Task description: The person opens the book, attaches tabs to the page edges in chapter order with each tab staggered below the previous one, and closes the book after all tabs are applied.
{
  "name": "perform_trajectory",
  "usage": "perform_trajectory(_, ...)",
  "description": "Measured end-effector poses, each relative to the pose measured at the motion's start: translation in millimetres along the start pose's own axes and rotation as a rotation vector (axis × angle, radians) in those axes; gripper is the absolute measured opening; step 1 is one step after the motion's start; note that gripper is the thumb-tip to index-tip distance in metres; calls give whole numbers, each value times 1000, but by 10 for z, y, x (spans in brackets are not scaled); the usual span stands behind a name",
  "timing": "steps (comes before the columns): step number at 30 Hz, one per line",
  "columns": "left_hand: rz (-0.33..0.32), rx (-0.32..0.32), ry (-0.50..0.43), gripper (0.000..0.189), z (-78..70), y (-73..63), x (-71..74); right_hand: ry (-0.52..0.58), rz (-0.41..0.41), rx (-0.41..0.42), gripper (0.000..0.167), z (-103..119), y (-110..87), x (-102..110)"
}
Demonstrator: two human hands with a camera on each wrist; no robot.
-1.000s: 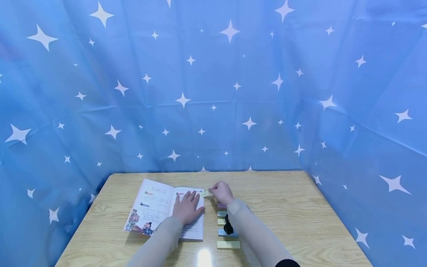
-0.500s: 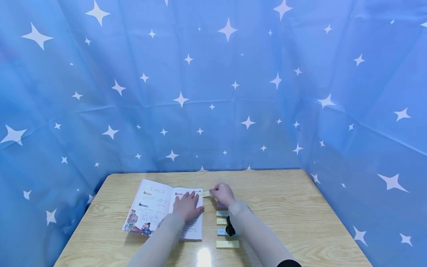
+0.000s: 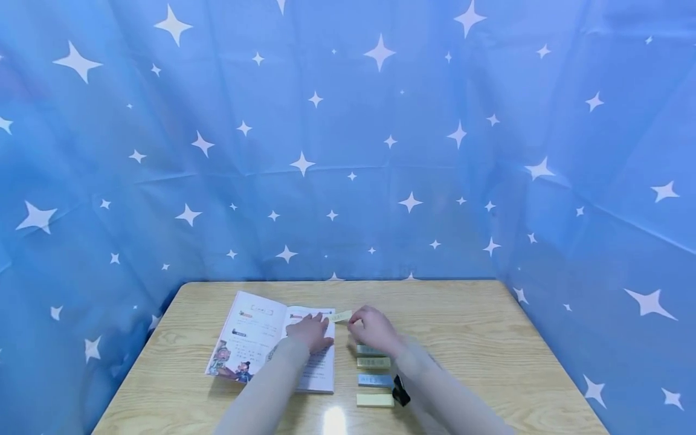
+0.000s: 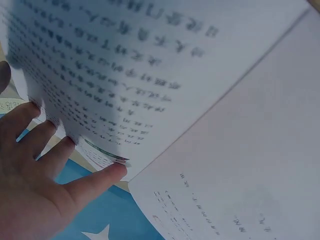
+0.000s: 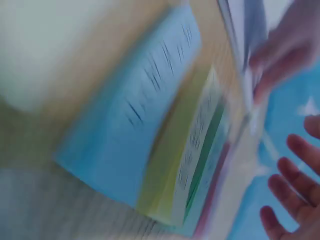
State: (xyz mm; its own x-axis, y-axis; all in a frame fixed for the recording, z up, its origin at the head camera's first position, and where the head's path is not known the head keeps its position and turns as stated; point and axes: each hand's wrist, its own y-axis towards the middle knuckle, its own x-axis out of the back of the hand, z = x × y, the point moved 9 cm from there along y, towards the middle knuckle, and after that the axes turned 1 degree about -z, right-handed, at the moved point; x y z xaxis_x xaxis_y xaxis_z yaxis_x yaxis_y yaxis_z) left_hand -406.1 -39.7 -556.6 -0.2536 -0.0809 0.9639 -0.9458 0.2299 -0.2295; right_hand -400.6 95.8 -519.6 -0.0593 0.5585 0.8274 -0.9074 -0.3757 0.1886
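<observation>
An open book (image 3: 321, 377) lies on the table, its right page under my left hand (image 3: 309, 334), fingers spread and resting on the paper. From the page's upper right edge a pale yellow sticky note strip (image 3: 341, 316) with writing sticks out. My right hand (image 3: 376, 331) is just right of that strip; in the right wrist view its fingers (image 5: 292, 195) are spread and hold nothing. The left wrist view shows my left fingers (image 4: 82, 192) along the page edge, with the strip (image 4: 11, 104) beyond them.
Right of the book is a column of sticky note pads: green (image 3: 370, 350), yellow (image 3: 373, 362), blue (image 3: 375, 380) and another yellow (image 3: 375, 400). A purple pad (image 5: 212, 200) shows in the right wrist view. Behind the wooden table (image 3: 462, 338) hangs a blue star-patterned curtain (image 3: 348, 139).
My right hand has let go of the yellow sticky note strip and drawn slightly away to the right, its fingers opening. The strip stays at the page edge. My left hand keeps its place.
</observation>
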Motion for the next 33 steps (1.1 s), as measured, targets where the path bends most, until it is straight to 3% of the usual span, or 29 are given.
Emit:
perform_trajectory(5,27,14,1,57,40,43,-43,-153,119,257,29,531,-406,-190)
perform_trajectory(9,53,46,-21,56,86,71,-105,-288,276,346,54,811,-768,-467)
perform_trajectory(13,37,38,-46,54,55,77,-86,-379,404,306,74,853,-997,-683)
perform_trajectory(16,10,19,-41,53,21,49,-46,-379,452,256,80,832,-1068,-769)
perform_trajectory(26,-61,8,-8,58,-46,-1,5,-388,438,234,80,851,-1076,-761)
perform_trajectory(33,-83,13,-30,65,-30,49,-87,-501,403,264,84,920,-1091,-819)
